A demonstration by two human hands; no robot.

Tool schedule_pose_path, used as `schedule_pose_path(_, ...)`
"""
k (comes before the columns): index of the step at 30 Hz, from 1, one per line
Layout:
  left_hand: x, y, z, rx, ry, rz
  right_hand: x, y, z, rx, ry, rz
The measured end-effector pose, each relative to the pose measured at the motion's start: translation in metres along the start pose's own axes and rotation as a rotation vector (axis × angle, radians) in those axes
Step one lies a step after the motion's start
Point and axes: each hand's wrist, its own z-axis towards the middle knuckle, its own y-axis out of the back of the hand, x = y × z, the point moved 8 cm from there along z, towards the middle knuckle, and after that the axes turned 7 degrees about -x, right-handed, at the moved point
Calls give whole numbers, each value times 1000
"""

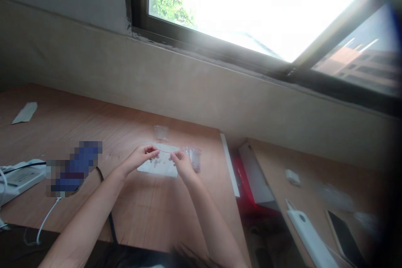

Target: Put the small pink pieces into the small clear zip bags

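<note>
A thin red cord [165,151] stretches between my two hands above a white sheet [169,171] on the wooden table. My left hand [145,154] pinches one end of the cord, fingers closed. The other end is in the closed fingertips of my right hand [181,161]. Small dark pieces [157,161], too small to make out, lie on the sheet below the cord. Just right of my right hand is a clear plastic bag [195,160] with a red edge. Another small clear bag [161,132] lies behind the sheet.
A white power strip [27,179] and a blurred blue device [73,171] with cables lie at the left of the table [141,209]. A paper scrap [25,113] is farther back. Across a gap at right, a second table holds a white strip [310,234] and a dark phone [345,234].
</note>
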Motion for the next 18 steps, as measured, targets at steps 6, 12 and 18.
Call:
schedule_pose_path(6, 6, 5, 6, 19, 2, 25, 12, 0, 2, -103, 1, -73)
schedule_pose_path(12, 11, 10, 15, -22, -18, 21, 6, -15, 10, 48, -31, 117)
schedule_pose_path(18, 17, -3, 27, 37, -5, -42, 5, -9, 23, -28, -19, 60)
